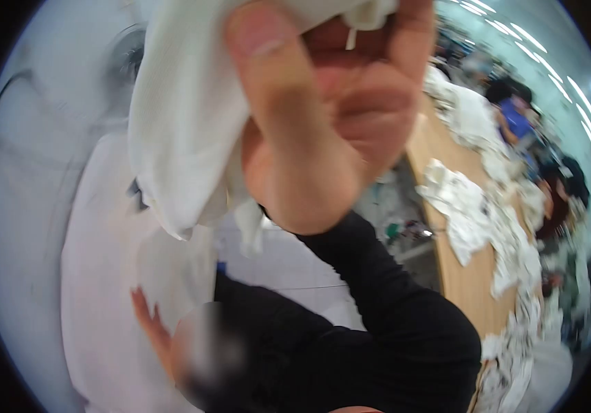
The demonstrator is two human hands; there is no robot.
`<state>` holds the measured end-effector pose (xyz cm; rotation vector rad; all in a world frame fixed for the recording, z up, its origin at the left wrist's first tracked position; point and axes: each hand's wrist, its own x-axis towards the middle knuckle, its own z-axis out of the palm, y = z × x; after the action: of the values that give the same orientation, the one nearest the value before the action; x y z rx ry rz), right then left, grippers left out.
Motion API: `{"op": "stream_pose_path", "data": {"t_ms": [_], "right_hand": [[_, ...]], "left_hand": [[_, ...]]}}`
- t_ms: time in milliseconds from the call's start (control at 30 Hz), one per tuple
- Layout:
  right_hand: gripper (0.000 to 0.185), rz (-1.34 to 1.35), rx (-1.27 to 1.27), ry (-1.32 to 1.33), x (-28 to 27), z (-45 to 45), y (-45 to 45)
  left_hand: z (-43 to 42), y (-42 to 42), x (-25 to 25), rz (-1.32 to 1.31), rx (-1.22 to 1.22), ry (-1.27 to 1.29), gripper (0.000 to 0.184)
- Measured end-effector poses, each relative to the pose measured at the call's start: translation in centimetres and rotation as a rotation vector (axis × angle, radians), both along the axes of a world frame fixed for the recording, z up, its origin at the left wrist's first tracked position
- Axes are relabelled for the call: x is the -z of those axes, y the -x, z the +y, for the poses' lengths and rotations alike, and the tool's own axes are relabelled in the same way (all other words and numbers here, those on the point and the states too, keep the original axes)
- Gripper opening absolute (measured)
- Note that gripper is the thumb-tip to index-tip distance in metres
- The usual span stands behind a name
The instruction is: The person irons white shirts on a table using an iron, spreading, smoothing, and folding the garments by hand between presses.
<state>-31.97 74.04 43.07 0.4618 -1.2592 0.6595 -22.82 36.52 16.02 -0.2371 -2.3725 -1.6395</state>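
Large and close to the camera, my right hand (309, 131) holds a white cloth (178, 117) at the top middle, with the thumb lying against the fabric. The cloth hangs down to the left of the hand, and its upper part runs out of the frame. At the lower left, my left hand (156, 334) is low over a long white surface (96, 275), its fingers stretched out and somewhat apart. Whether it touches the surface cannot be made out. Both arms have black sleeves.
A wooden table (471, 289) runs down the right side, strewn with white garments (457, 206). Beyond it, blurred people (516, 117) are among more cloth. A blurred dark round object (127, 58) is at the upper left. Tiled floor (288, 261) shows below my right hand.
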Motion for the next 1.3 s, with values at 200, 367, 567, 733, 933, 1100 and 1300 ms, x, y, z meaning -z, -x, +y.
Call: {"op": "stream_pose_path", "data": {"t_ms": [200, 367, 567, 733, 933, 1100, 1300], "right_hand": [[0.057, -0.062, -1.160, -0.252, 2.2, -13.8, 1.9], [0.051, -0.570, -0.945, -0.436, 13.0, -16.4, 0.6], [0.036, -1.375, -1.134, -1.206, 28.5, -14.9, -3.6], [0.037, -1.513, -1.002, -1.034, 31.2, -16.9, -0.7], [0.029, -1.463, -1.082, -0.773, 26.7, -21.4, 0.9], [0.026, -1.558, -0.859, -0.605, 30.4, -14.0, 4.3], [0.034, -1.779, -0.723, -0.595, 36.6, -11.5, 3.5]], "left_hand": [[1.2, 6.5, -2.3, 0.298, -0.215, -0.660, 0.074], [-8.8, -3.4, -0.9, 0.270, -0.851, -0.685, 0.024], [-10.8, -23.7, 9.4, 0.058, -1.709, -0.532, 0.032], [-0.6, -15.9, 8.6, -0.119, -1.295, 0.223, 0.069], [-2.5, -7.3, 13.5, -0.175, -1.005, 0.609, 0.035], [-8.7, -14.3, 10.6, -0.031, -1.402, 0.249, 0.012], [-10.8, -28.0, 13.9, -0.443, -1.498, 0.202, 0.015]]}}
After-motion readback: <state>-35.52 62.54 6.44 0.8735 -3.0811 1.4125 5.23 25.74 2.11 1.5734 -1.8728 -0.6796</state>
